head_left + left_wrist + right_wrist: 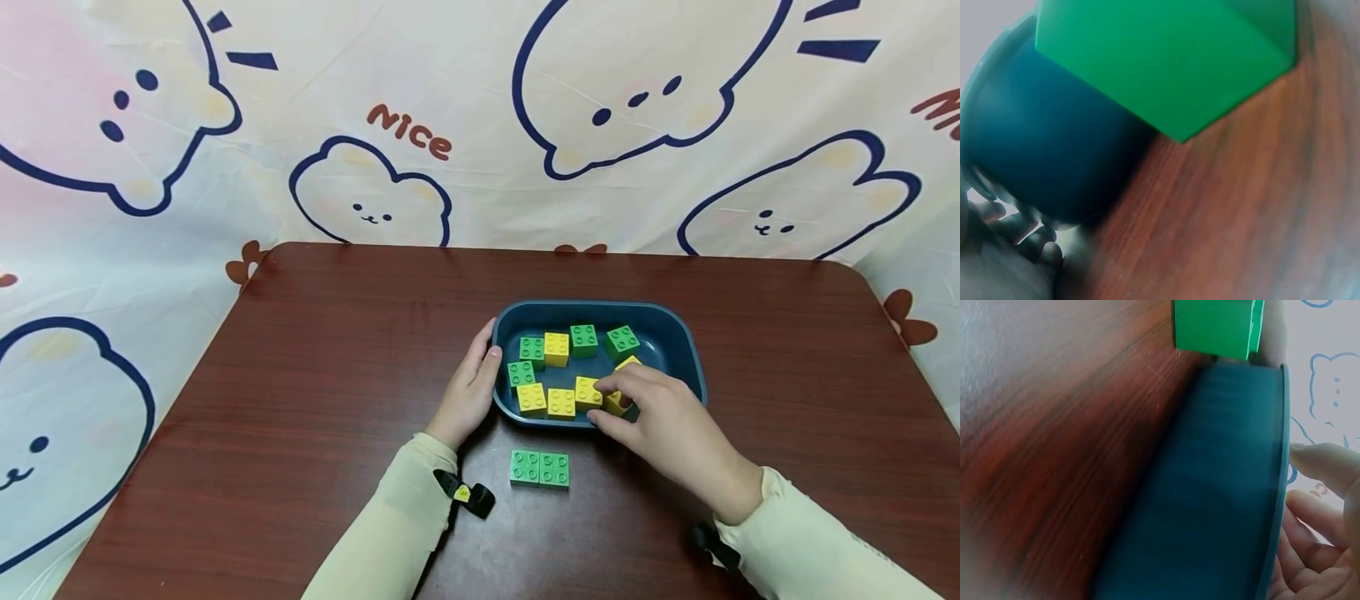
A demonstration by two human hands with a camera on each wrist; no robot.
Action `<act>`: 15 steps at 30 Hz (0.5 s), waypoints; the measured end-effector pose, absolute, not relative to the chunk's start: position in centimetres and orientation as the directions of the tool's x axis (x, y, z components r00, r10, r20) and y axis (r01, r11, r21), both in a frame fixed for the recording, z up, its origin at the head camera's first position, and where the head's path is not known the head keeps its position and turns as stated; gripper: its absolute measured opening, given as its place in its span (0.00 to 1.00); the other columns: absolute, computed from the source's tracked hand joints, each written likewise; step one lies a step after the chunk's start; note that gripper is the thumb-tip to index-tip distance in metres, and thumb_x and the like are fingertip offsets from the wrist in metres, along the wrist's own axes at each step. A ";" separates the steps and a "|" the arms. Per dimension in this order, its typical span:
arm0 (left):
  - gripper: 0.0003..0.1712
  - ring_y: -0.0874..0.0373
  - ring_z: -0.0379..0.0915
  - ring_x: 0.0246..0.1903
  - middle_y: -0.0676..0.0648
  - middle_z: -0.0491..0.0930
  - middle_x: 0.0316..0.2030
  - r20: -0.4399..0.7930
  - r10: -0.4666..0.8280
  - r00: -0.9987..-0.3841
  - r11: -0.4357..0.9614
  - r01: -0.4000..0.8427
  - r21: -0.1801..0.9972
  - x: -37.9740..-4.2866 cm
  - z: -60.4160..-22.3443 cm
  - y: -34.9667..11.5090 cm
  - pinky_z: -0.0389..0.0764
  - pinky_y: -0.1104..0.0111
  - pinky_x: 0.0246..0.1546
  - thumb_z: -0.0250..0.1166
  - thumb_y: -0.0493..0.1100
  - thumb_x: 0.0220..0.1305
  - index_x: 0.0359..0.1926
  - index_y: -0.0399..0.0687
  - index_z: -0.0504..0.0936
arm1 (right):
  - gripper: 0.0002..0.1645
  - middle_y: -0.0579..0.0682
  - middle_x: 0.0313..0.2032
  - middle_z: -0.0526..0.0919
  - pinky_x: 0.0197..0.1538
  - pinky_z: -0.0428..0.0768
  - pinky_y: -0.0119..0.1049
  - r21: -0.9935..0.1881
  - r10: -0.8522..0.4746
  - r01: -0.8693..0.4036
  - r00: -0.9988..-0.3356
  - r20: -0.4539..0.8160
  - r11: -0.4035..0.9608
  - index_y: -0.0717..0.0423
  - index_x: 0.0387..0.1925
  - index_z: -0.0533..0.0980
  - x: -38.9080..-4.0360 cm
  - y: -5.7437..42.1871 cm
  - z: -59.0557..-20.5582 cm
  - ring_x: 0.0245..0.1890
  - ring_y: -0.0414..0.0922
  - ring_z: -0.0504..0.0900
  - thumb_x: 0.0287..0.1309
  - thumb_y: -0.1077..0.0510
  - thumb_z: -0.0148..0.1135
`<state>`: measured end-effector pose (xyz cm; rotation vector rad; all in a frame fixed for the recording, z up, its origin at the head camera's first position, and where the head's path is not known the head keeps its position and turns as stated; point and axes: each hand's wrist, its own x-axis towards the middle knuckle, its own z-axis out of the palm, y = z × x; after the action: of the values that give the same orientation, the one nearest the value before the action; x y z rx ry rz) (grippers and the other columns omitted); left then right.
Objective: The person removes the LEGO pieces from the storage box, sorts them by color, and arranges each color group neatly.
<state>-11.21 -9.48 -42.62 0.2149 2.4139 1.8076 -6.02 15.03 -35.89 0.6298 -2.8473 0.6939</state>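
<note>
A dark blue tray (pixel 660 329) holds several green and yellow toy building bricks. My left hand (pixel 467 398) rests along the tray's left end, fingers extended against the outer wall; in the left wrist view, fingertips show beyond the blurred blue wall (pixel 1041 137). Over the tray's front right side, my right hand (pixel 678 429) has its thumb and index finger spread around a yellow brick (pixel 588 392). Whether they grip it is unclear; the tray wall (pixel 1222 487) hides it in the right wrist view. Another yellow brick (pixel 617 403) sits partly under that hand.
Two green bricks (pixel 539 469) stand side by side on the brown table (pixel 337 400), in front of the tray and between my forearms. One green brick (pixel 1213 328) shows in the right wrist view. A cartoon-printed cloth (pixel 480 75) hangs behind the table.
</note>
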 end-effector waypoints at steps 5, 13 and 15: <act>0.29 0.65 0.47 0.67 0.61 0.53 0.68 -0.016 0.187 -0.982 0.281 0.038 0.959 -11.2 -42.6 -9.5 0.51 0.57 0.66 0.41 0.55 0.73 0.72 0.61 0.51 | 0.18 0.41 0.32 0.79 0.28 0.76 0.30 -0.420 -0.347 -0.416 -0.909 0.232 0.807 0.50 0.39 0.81 -6.5 15.2 -36.0 0.27 0.39 0.73 0.45 0.49 0.73; 0.28 0.60 0.46 0.68 0.53 0.53 0.70 -0.048 0.200 -0.979 0.291 0.012 0.957 -10.5 -40.3 -9.3 0.51 0.56 0.66 0.41 0.47 0.75 0.72 0.54 0.50 | 0.18 0.43 0.34 0.80 0.29 0.77 0.31 -0.432 -0.318 -0.370 -0.929 0.190 0.822 0.50 0.41 0.81 -7.5 15.7 -36.0 0.29 0.40 0.74 0.48 0.48 0.71; 0.28 0.59 0.46 0.68 0.52 0.53 0.70 -0.049 0.200 -0.979 0.294 0.012 0.956 -10.1 -39.4 -9.2 0.51 0.56 0.66 0.41 0.47 0.75 0.72 0.52 0.50 | 0.18 0.43 0.34 0.80 0.30 0.77 0.32 -0.436 -0.308 -0.354 -0.935 0.176 0.827 0.51 0.41 0.81 -7.7 16.0 -36.0 0.30 0.41 0.74 0.49 0.49 0.70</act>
<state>-10.12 -9.21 -39.44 0.1981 2.3951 1.7663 -7.69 15.95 -36.01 0.5285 -2.9091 0.7227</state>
